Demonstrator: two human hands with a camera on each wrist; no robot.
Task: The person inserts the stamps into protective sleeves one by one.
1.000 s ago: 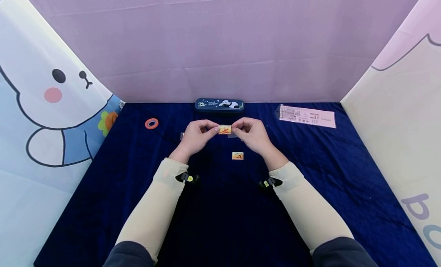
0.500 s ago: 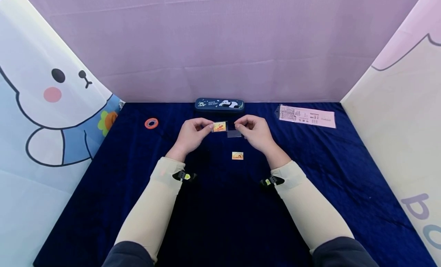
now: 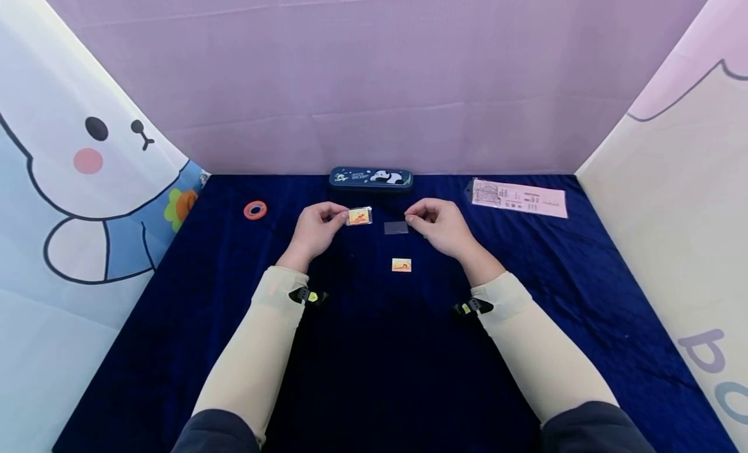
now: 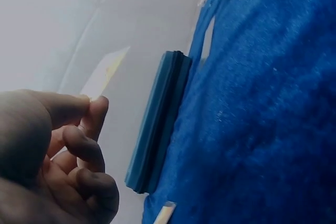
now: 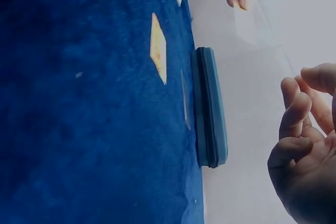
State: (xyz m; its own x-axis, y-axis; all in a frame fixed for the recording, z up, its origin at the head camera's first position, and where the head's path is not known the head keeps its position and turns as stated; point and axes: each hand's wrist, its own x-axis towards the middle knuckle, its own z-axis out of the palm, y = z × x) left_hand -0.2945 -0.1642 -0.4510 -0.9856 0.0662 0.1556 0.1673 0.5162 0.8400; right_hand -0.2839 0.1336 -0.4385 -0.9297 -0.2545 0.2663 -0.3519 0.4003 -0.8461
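My left hand [image 3: 314, 232] pinches a small yellow-orange, stamp-sized picture card in a clear sleeve [image 3: 360, 216] by its left edge, between thumb and forefinger. In the left wrist view the sleeved card [image 4: 107, 72] is raised above the cloth. My right hand [image 3: 441, 227] hovers with fingers loosely bent. The right wrist view shows nothing between its thumb [image 5: 317, 77] and fingers. Close by its fingertips in the head view lies an empty clear sleeve [image 3: 395, 228]. Nearer to me a similar card [image 3: 401, 265] lies flat on the dark blue cloth [image 3: 374, 349].
A blue panda pencil case [image 3: 371, 178] stands at the back wall. An orange tape roll [image 3: 255, 210] lies to the left, a pink printed packet [image 3: 519, 198] at the back right. Another card [image 4: 165, 213], hidden by my left hand in the head view, lies on the cloth.
One second ago both hands held the card's ends. The right hand has let go and drawn right. My left hand has carried the card left, uncovering the clear sleeve on the cloth.
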